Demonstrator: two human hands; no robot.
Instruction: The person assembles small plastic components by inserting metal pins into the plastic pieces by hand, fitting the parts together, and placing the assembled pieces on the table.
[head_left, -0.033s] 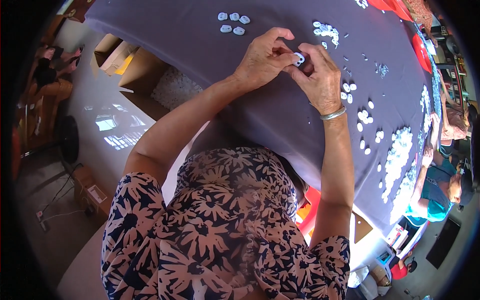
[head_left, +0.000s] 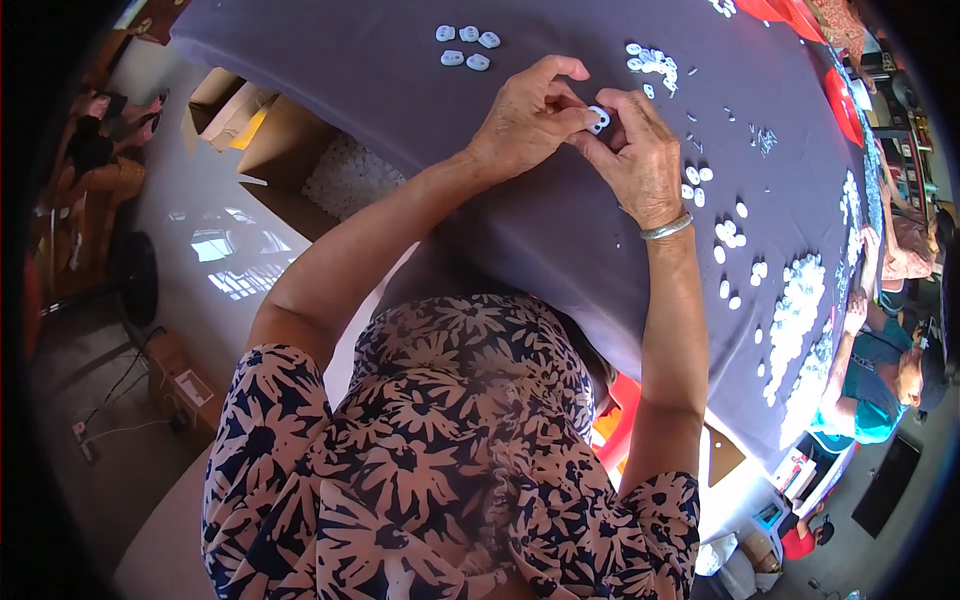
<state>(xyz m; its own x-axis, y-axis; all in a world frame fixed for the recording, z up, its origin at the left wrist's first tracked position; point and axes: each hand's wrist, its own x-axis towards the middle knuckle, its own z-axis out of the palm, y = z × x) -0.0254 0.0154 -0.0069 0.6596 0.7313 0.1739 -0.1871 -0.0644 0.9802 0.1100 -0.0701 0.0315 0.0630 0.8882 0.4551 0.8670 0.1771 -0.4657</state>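
Observation:
Between my two hands, above the dark cloth, is a small white plastic piece [head_left: 599, 120] with dark round spots or holes. My left hand [head_left: 535, 115] pinches its left side between thumb and fingertip, the forefinger raised and bent. My right hand [head_left: 640, 150], with a silvery bangle at the wrist, curls its thumb and fingers about the right side of the same piece; its fingertips are partly hidden. Past my left hand lies a group of several white pieces [head_left: 468, 34] in two rows. Beyond my right hand is a loose heap of white pieces [head_left: 655, 65].
Small metal-looking pins [head_left: 766, 140] lie scattered to the right on the dark tablecloth [head_left: 540, 240]. Nearer me are loose white parts [head_left: 730, 235] and a big white pile [head_left: 795, 310]. An open cardboard box [head_left: 285, 160] stands left of the table. A person in teal [head_left: 870, 385] sits at the right.

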